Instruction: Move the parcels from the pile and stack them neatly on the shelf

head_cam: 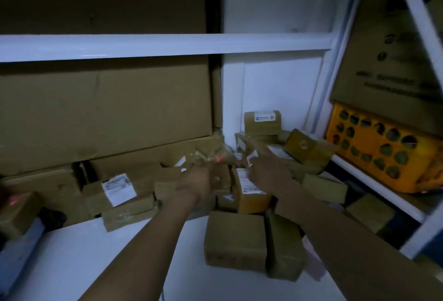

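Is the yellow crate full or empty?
Not empty. Dark rounded things show through the holes in the crate. How full it is, I cannot tell.

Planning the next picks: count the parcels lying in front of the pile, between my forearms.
2. One brown parcel lies on the white surface nearer the left forearm; a second parcel sits beside it, by the right forearm. Arms may hide more.

Bare forearms (148, 233) end in left hand (199, 179) and right hand (269, 172) (both blurred).
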